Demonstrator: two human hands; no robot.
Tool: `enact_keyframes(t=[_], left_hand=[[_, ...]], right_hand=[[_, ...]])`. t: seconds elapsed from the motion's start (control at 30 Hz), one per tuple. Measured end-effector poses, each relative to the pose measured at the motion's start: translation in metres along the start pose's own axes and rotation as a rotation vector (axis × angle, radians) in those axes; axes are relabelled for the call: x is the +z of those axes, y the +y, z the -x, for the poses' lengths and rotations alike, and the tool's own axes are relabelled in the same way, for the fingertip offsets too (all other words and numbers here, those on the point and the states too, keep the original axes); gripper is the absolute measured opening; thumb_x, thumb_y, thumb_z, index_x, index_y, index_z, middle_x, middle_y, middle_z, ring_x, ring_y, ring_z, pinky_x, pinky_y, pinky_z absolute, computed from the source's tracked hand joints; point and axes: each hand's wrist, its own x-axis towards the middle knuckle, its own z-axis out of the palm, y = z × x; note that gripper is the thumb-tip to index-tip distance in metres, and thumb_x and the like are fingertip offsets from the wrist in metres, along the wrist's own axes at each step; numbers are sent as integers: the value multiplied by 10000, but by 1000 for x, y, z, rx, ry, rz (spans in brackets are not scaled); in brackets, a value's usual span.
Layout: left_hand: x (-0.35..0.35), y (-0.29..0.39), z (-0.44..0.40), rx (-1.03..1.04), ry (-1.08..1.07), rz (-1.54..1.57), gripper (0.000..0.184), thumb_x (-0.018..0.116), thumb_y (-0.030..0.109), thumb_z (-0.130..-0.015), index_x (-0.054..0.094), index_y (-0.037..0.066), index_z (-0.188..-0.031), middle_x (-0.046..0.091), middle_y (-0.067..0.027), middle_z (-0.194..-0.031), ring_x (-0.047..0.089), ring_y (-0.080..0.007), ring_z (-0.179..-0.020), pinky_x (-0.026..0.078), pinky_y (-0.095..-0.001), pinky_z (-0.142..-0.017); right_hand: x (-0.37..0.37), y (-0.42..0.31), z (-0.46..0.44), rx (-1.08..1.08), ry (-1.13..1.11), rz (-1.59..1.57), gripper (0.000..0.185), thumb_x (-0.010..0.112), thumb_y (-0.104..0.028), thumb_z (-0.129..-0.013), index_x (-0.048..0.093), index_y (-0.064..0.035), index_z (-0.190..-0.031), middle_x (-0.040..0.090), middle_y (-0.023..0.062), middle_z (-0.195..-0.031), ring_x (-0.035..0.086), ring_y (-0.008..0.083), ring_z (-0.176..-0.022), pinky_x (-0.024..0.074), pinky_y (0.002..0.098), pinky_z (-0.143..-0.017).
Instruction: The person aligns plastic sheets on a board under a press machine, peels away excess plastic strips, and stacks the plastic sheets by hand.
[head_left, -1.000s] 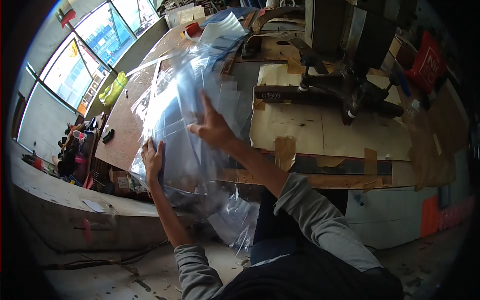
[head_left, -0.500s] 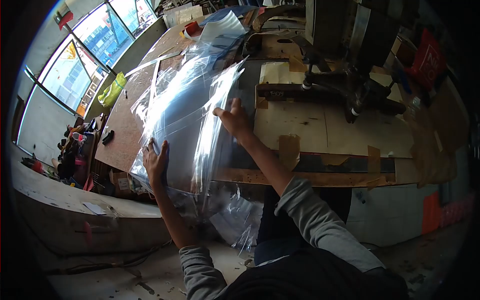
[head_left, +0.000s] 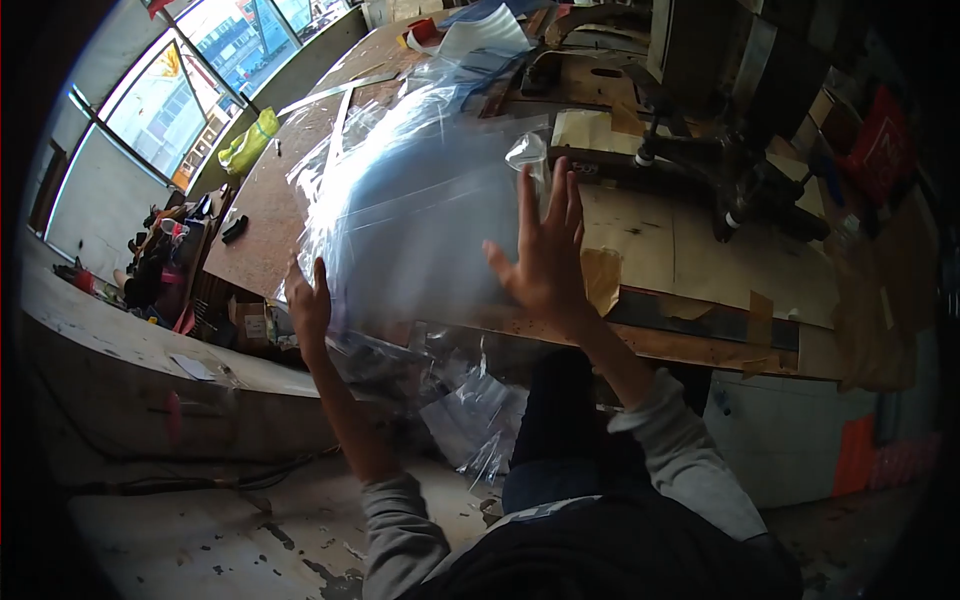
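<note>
A stack of clear plastic sheets (head_left: pixel 420 225) lies on the table, glossy and wrinkled along its left side. My left hand (head_left: pixel 308 300) is at the near left edge of the stack, thumb and fingers apart; whether it touches the plastic I cannot tell. Over the stack's right edge is my right hand (head_left: pixel 545 260), fingers spread, with nothing gripped. Just behind its fingertips, a shiny plastic flap (head_left: pixel 527 152) sticks up. More loose clear plastic (head_left: pixel 475 415) hangs or lies below the table's front edge, beside my leg.
A heavy metal machine (head_left: pixel 735 180) stands on the right over a taped pale board (head_left: pixel 680 240). White foam sheet (head_left: pixel 487 35) and a red tape roll (head_left: pixel 424 36) lie at the back. At left are a yellow-green bag (head_left: pixel 248 142) and a small black object (head_left: pixel 235 230).
My right hand has moved right and spread its fingers, releasing the raised plastic edge. That side of the stack now lies flatter. My left hand has shifted slightly; the view has turned a little.
</note>
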Motion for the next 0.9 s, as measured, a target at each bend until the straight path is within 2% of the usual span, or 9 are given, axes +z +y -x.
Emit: enact_keyframes(t=[0.1, 0.17, 0.23, 0.33, 0.4, 0.6, 0.63, 0.73, 0.9], left_hand=[[-5, 34, 90, -132, 409, 541, 510, 429, 334, -986, 439, -32, -1341, 454, -201, -1373, 459, -306, -1256, 340, -389, -1050], [4, 81, 151, -510, 717, 863, 427, 437, 279, -974, 456, 12, -1307, 477, -144, -1327, 465, -237, -1210, 347, -369, -1009], [27, 110, 197, -783, 778, 1179, 386, 437, 238, -963, 444, 48, -1299, 509, -114, -1263, 449, -208, -1194, 328, -372, -992], [36, 150, 231, -802, 437, 1496, 432, 411, 227, -967, 383, 47, -1359, 438, -108, -1379, 417, -212, -1261, 286, -382, -1041], [34, 154, 226, -558, 167, 1527, 474, 398, 224, -982, 338, 30, -1410, 371, -123, -1449, 381, -221, -1318, 276, -382, -1076], [30, 168, 195, -635, 133, 1652, 507, 382, 223, -1001, 293, -17, -1439, 387, -139, -1432, 377, -203, -1330, 304, -387, -1111], [25, 174, 196, -777, 177, 1651, 497, 386, 220, -996, 318, -28, -1420, 418, -128, -1406, 393, -196, -1318, 325, -378, -1101], [35, 160, 190, -759, 197, 1808, 402, 382, 256, -986, 456, -17, -1272, 487, -125, -1313, 456, -201, -1253, 383, -357, -1055], [15, 171, 167, -618, 2, 1804, 615, 337, 419, -972, 338, -14, -1408, 418, -132, -1419, 411, -235, -1305, 301, -386, -1088]], right_hand=[[-20, -31, 58, -362, -310, -56, 995, 697, -526, -761, 162, -154, -1513, 91, 285, -1527, 95, 444, -1421, 212, 704, -1034], [4, -40, 82, -564, -418, -63, 926, 669, -550, -771, 236, -175, -1498, 120, 287, -1523, 132, 448, -1415, 206, 740, -1008], [49, -37, 79, -562, -367, 104, 844, 627, -566, -797, 298, -187, -1476, 195, 305, -1496, 202, 454, -1392, 191, 759, -994], [66, -35, 41, -566, -448, 31, 806, 514, -652, -828, 356, -168, -1452, 262, 309, -1475, 267, 469, -1367, 193, 742, -1011], [57, -41, 6, -560, -633, -63, 829, 478, -687, -826, 361, -151, -1448, 262, 295, -1483, 258, 460, -1376, 198, 713, -1038], [65, -40, -33, -570, -512, -70, 880, 424, -724, -815, 328, -130, -1457, 322, 249, -1469, 295, 416, -1372, 251, 646, -1065], [55, -42, -32, -619, -494, -57, 859, 463, -674, -849, 292, -101, -1465, 327, 275, -1453, 300, 403, -1375, 255, 649, -1060], [12, -53, 2, -610, -815, -168, 803, 517, -561, -886, 248, -90, -1478, 336, 319, -1424, 333, 427, -1349, 261, 668, -1046], [22, -56, 32, -631, -498, 84, 801, 629, -366, -854, 218, -110, -1492, 342, 361, -1392, 405, 473, -1278, 273, 705, -1006]])
